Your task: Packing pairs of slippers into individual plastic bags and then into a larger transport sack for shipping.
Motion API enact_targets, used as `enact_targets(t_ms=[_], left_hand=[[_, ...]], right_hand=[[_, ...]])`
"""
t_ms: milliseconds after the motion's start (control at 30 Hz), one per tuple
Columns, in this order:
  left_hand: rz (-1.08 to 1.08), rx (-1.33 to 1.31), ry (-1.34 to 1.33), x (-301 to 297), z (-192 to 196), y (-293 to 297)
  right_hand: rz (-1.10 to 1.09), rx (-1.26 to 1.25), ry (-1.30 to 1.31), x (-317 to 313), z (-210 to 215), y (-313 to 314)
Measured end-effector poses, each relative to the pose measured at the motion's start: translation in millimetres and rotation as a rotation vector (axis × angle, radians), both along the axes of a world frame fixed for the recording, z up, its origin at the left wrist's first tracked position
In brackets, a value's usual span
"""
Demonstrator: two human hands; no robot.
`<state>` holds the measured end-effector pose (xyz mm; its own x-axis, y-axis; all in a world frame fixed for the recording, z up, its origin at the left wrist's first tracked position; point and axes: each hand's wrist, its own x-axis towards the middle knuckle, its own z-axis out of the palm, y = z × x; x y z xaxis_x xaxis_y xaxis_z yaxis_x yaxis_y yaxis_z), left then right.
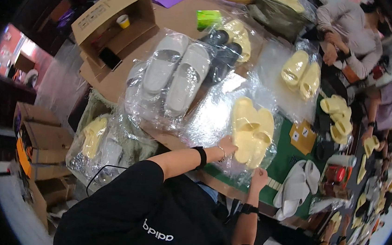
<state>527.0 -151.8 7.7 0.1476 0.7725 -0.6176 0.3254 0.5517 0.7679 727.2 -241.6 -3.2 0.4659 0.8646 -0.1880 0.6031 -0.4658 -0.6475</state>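
A pair of pale yellow slippers (244, 138) lies on the table in front of me, inside a clear plastic bag (275, 129). My left hand (226, 148) is at the left side of the pair, its fingers curled in at the bag beside the slipper. At the near right corner, my right hand (259, 178) is closed, pinching the bag's edge. Left of these, a bagged pair of grey slippers (188, 77) lies on top of more bagged grey ones. Bagged black slippers (225, 57) lie just beyond them.
An open cardboard box (120, 27) holding a paper cup (123, 21) and a phone (110, 58) stands at the far left. More yellow slippers (300, 74) lie far right, with loose grey slippers (294, 189) at the near right. Several people work along the right side.
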Motion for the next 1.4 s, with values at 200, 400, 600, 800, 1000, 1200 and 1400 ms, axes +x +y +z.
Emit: enact_targets(t_ms=[200,400,600,800,1000,1200,1400], left_hand=[[0.105,0.317,-0.121,-33,82,-6],[0.344,0.747,-0.365,-157,127,27],[0.499,0.584,0.181,-293,135,36],[0.709,0.743,0.710,-343,85,-46],[0.993,0.565,1.009,-375,8,-122],[0.897,0.439,0.715,-406,-52,-208],[0.837,0.984,0.274,-382,36,-84]], right_hand=[[-0.239,0.404,0.583,-28,33,5],[0.144,0.387,1.098,-166,129,59],[0.557,0.057,0.723,-254,64,115],[0.448,-0.397,1.251,-315,26,159],[0.341,-0.337,1.360,-306,-9,189],[0.348,-0.185,1.207,-354,-14,161],[0.391,-0.225,1.429,-351,14,165]])
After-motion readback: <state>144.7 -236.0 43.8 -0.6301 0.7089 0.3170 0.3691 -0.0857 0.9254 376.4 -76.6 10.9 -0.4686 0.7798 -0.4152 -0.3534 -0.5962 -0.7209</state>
